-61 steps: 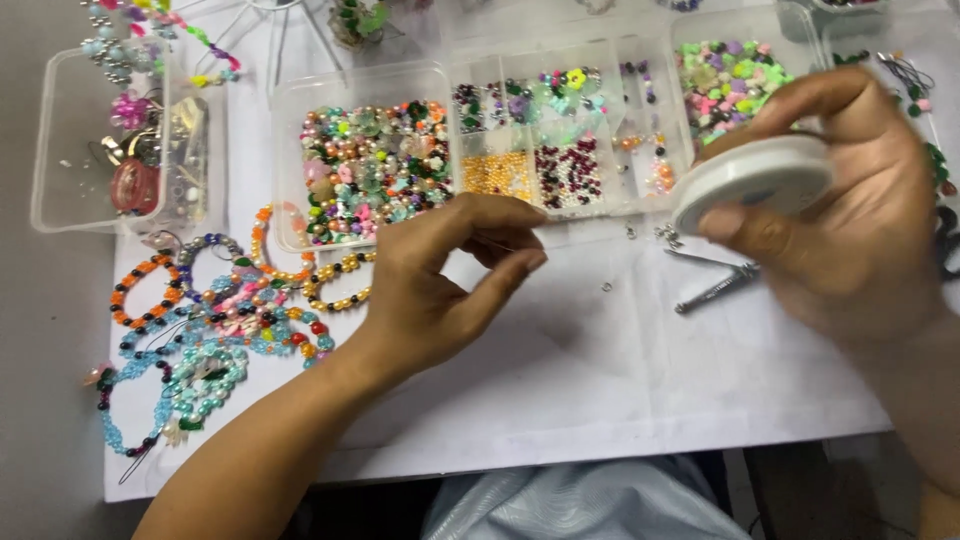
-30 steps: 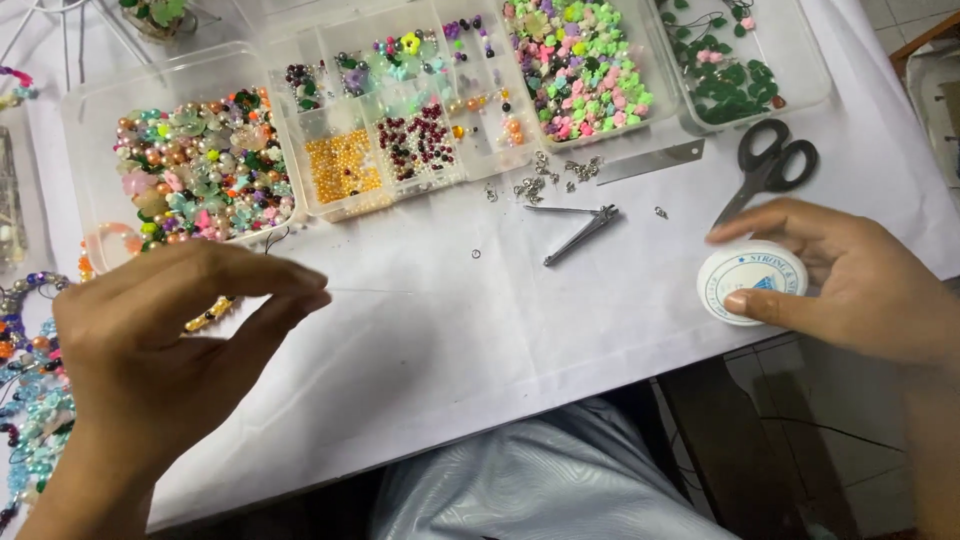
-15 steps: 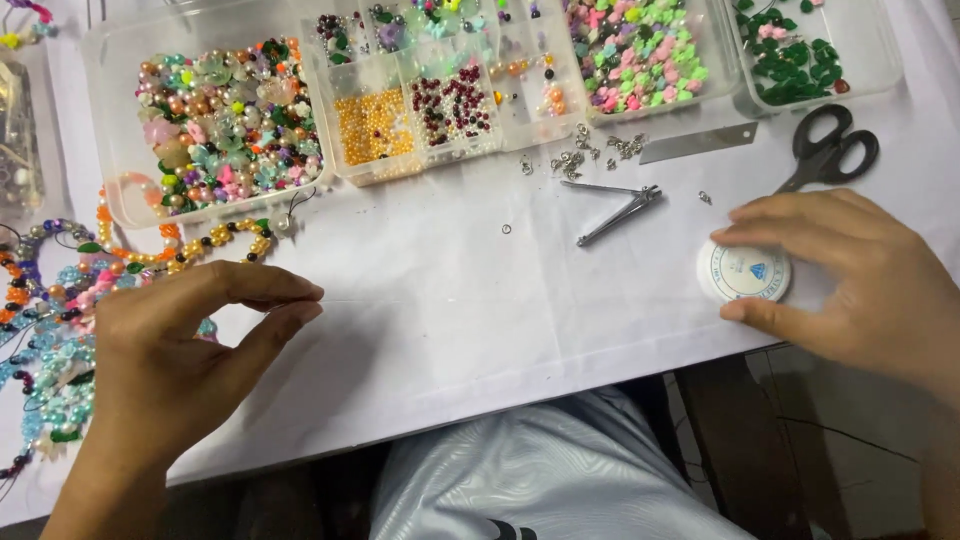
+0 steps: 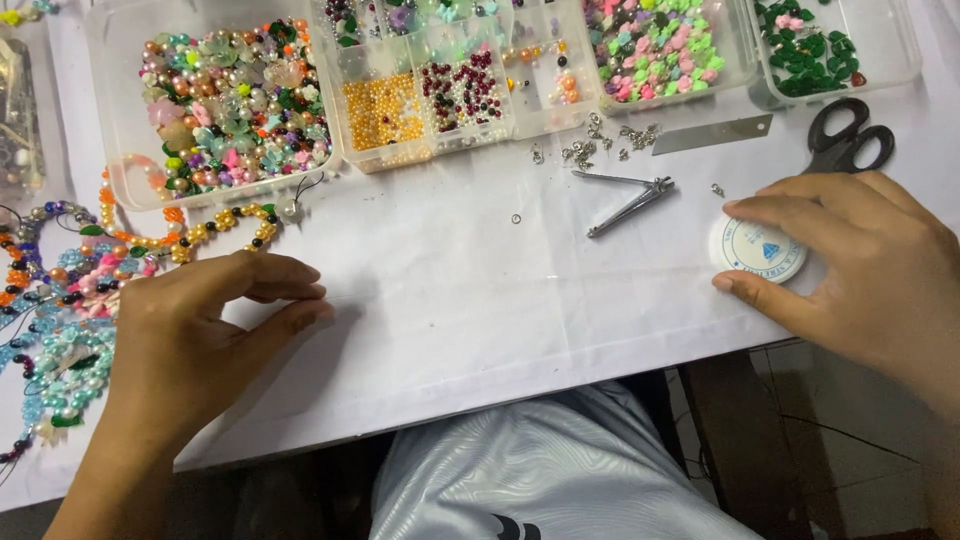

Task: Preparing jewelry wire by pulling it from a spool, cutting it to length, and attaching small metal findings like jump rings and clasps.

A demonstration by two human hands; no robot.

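Head view, thread spool (image 4: 758,250) between right fingers (image 4: 790,215)

Head camera, looking steeply down, close over table (image 4: 480,290).

Two bare hands are seen from above, the left hand (image 4: 205,330) and the right hand (image 4: 860,265). No rings, bracelets or watch are worn on either. Both forearms are left uncovered as far as the frame edge, so no sleeves are shown. The fingernails are kept short and unpainted. The lap is covered by pale, silvery-white shiny cloth (image 4: 540,470) marked with faint wavy patterning and a small dark emblem at the bottom edge.
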